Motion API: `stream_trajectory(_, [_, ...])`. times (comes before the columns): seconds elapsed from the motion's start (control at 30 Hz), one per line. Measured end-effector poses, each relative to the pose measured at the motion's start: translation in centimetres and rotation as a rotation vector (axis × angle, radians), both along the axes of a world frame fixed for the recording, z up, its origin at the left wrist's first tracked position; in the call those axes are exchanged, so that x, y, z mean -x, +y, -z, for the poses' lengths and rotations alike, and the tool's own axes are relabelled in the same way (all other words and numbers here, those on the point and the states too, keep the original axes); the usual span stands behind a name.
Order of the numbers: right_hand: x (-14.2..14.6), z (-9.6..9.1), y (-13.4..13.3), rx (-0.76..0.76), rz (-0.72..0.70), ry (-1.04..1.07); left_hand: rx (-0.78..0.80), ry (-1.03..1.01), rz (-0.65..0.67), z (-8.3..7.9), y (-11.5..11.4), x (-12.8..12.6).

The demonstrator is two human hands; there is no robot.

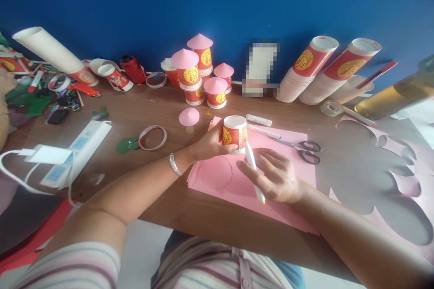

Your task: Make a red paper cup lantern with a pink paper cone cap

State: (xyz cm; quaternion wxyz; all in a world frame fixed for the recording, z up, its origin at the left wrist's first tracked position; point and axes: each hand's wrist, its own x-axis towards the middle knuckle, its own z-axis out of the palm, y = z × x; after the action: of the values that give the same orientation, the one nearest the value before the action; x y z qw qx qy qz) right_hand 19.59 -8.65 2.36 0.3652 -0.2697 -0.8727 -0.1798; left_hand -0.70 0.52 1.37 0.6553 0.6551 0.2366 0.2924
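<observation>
A red paper cup [235, 135] with a gold round emblem is held by the left hand [217, 142], whose thumb and fingers are closed about its side. The cup is kept over the far edge of a pile of pink paper sheets [288, 210], near the middle of the bench [129, 108], with a white round end turned upward. A white pen [251, 165] is grasped between the thumb and fingers of the right hand [277, 175], and its upper end is brought right up to the cup's side; whether contact is made cannot be told. A large circle [217, 172] is drawn on the top sheet, just below the cup.

Black-handled scissors [308, 151] are laid at the right edge of the sheets. A loose pink paper cone [189, 117] is set to the left of the cup, and behind it a group of red cups [194, 95] is topped with pink cones [185, 58].

To the right, two stacks of cups [305, 70] are stood near the blue wall [217, 0], with a roll of tape [331, 108] beside them; pink paper offcuts [405, 185] are spread nearer the front. On the left, a paper ring [152, 138] is placed beside a green cutout [128, 145], and a white charger [50, 154] is seen at a power strip [79, 151]. Farther back, a spool of red thread [134, 71] and a leaning white cup stack [54, 54] can be seen.
</observation>
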Motion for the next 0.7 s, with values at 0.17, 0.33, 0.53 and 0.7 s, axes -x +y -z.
stream_trajectory(0.17, [-0.6, 0.9, 0.5, 0.062, 0.075, 0.067, 0.111, -0.082, 0.022, 0.1, -0.1, 0.0])
stream_trajectory(0.33, [-0.4, 2.4, 1.1, 0.120, 0.238, 0.162, 0.050, -0.019, -0.040, -0.3, 0.0, -0.2])
stream_trajectory(0.53, [-0.3, 3.5, 2.0, 0.145, 0.272, 0.197, 0.058, -0.069, -0.010, -0.3, 0.1, -0.5])
stream_trajectory(0.7, [-0.5, 4.3, 2.6, 0.237, 0.294, 0.282, 0.067, -0.061, -0.078, -0.7, -0.2, -0.8])
